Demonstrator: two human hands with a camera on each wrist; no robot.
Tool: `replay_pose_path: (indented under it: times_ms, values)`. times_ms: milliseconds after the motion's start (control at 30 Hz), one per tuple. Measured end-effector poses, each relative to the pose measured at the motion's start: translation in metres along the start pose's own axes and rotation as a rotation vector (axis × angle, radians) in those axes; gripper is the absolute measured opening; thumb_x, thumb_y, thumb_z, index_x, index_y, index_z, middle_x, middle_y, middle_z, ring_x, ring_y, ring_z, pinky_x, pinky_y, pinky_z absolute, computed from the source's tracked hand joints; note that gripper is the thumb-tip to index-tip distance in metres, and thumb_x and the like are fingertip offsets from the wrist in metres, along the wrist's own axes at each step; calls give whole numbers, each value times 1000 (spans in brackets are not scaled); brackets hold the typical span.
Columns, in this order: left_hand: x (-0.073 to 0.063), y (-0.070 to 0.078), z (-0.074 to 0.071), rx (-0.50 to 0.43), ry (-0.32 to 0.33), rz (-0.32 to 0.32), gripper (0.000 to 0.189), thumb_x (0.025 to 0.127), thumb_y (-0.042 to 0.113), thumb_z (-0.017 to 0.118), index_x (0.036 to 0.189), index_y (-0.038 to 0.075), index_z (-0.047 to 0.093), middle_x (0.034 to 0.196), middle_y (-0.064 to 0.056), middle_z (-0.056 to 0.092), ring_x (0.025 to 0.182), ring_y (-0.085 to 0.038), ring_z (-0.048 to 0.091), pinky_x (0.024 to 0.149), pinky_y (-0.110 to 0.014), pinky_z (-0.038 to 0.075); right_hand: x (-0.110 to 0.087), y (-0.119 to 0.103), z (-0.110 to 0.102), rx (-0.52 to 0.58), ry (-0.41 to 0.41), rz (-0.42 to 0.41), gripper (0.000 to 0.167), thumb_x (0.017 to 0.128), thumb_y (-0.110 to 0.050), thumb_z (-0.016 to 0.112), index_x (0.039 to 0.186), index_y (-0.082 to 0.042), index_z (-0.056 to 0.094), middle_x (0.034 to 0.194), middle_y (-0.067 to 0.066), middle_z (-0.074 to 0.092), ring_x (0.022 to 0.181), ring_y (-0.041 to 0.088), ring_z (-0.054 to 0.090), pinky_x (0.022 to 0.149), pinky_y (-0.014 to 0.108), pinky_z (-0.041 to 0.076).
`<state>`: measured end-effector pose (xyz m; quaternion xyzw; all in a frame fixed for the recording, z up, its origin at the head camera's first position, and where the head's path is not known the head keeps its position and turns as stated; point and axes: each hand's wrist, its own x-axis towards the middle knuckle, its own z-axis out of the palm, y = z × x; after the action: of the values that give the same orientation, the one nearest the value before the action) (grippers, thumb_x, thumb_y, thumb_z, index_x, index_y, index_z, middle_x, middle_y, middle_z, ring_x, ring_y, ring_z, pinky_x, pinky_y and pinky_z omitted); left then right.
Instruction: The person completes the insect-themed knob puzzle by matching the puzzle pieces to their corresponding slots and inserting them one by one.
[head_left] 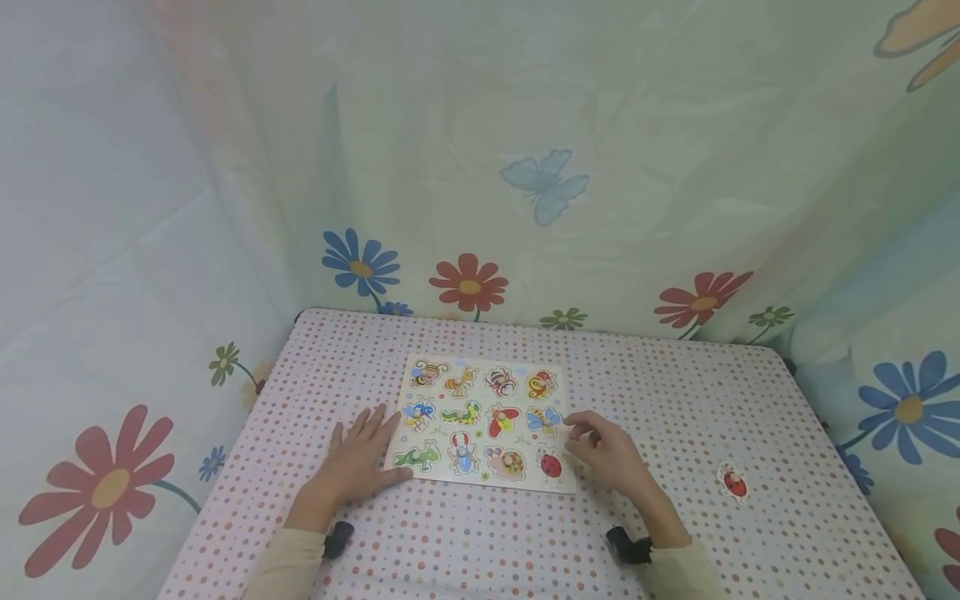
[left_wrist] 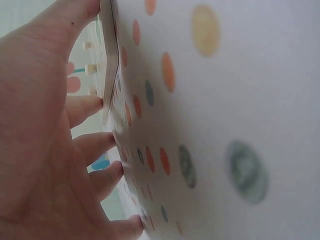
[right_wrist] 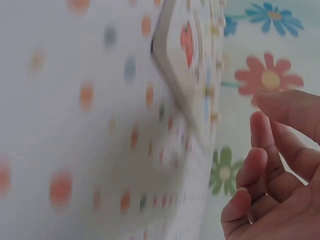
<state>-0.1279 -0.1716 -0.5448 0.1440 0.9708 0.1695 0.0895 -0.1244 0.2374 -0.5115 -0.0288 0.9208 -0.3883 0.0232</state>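
A wooden peg puzzle board (head_left: 480, 483) with several colourful insect pieces lies on the table. My left hand (head_left: 358, 462) is at its left edge, fingers spread on the tablecloth and thumb at the near left corner. In the left wrist view the left fingertips (left_wrist: 109, 142) reach down beside the board's edge. My right hand (head_left: 609, 454) hovers by the board's right edge, near a blue-winged insect piece (head_left: 543, 420). Its fingers (right_wrist: 252, 167) are loosely bent and hold nothing. A ladybug piece (head_left: 732, 482) lies apart on the cloth, to the right of that hand. A red ladybug picture (head_left: 550, 465) shows at the board's near right corner.
The table wears a dotted cloth (head_left: 480, 550). Behind it hangs a curtain (head_left: 420, 167) printed with flowers and a butterfly, with more fabric at both sides. Dark wrist devices (head_left: 628, 546) sit by both sleeves.
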Motion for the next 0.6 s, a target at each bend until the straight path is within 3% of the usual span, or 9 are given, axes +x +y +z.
replay_pose_path:
  times_ms: [333, 600]
  values:
    - [1, -1, 2, -6, -4, -8, 98, 85, 70, 62, 160, 17, 26, 165, -13, 13, 151, -37, 8, 115, -68, 0, -13, 39, -45, -73, 193, 13, 35, 93, -11, 70, 126, -6, 61, 100, 10, 66, 79, 19, 54, 53, 34, 48]
    - [0, -1, 2, -8, 1, -2, 99, 85, 70, 62, 160, 16, 27, 165, -14, 13, 151, -38, 8, 115, -68, 0, -33, 71, -86, -158, 259, 74, 38, 96, -15, 68, 131, -2, 58, 106, 18, 67, 85, 22, 55, 56, 26, 44]
